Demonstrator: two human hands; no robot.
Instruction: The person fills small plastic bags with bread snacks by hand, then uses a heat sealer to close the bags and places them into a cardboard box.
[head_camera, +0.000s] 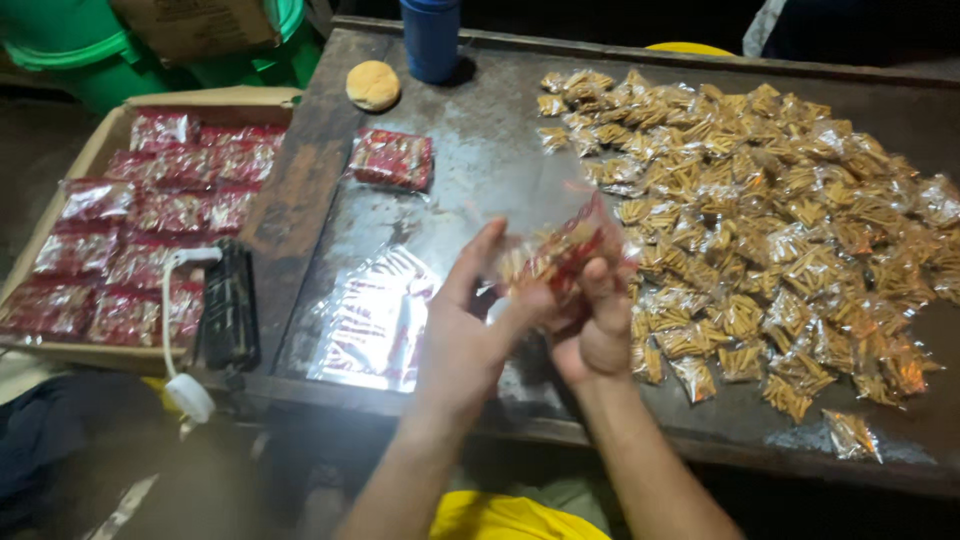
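Observation:
Both hands meet over the dark metal table (470, 150). My left hand (470, 330) and my right hand (600, 325) together hold a clear red-printed plastic bag (560, 250) with small packets of yellow snack sticks inside it. Right beside them lies a big heap of small clear snack packets (770, 230), spread across the table's right half. A stack of flat empty printed bags (375, 320) lies just left of my left hand.
One filled red bag (392, 158) lies at the table's far left. A cardboard box (100, 145) of filled red bags stands left of the table. A black heat sealer (228, 305) with white cord, a bun (373, 85) and a blue bottle (432, 38) are nearby.

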